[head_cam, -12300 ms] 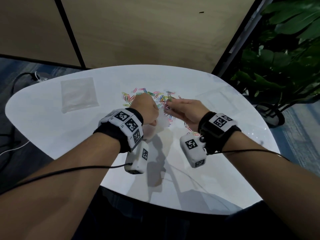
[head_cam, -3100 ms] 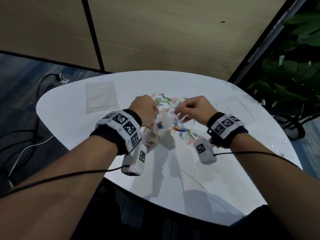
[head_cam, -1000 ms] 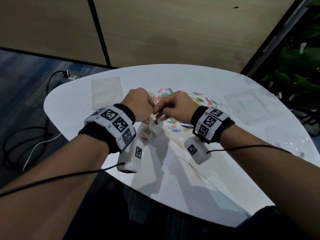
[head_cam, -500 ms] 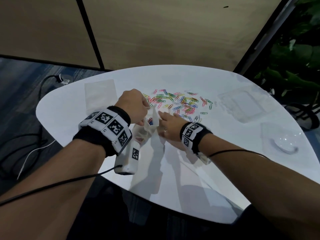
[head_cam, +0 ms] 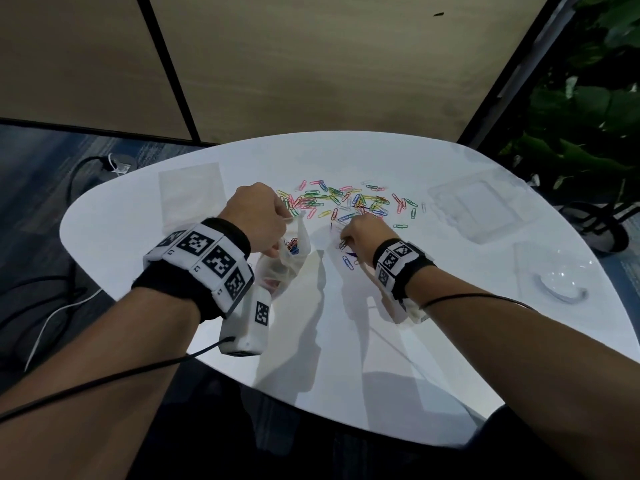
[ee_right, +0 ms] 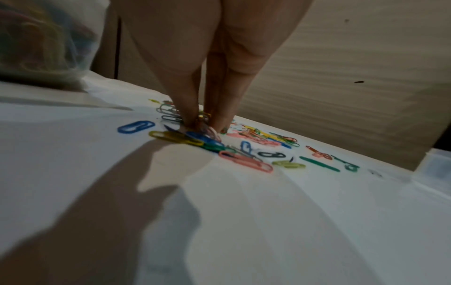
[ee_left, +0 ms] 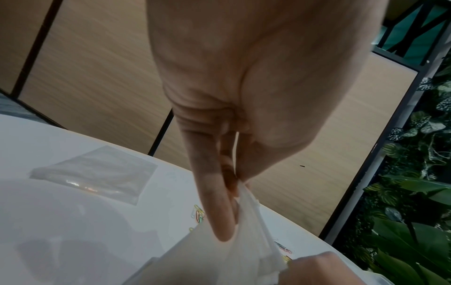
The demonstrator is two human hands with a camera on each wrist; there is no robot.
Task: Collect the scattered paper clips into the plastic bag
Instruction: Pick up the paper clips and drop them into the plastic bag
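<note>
The only signs are black-and-white square code markers on the left wristband [head_cam: 204,258], its wrist camera [head_cam: 246,323] and the right wristband [head_cam: 398,259]; tiny characters beside the left band's markers are too small to read.

Your plastic bag [head_cam: 289,263] is clear and crumpled, hanging upright with its mouth open, a small clump of colored clips already inside. The rest of the paper clips [head_cam: 349,202], in pink, green, blue and yellow, lie scattered flat on the tabletop [head_cam: 346,341] just beyond it.
</note>
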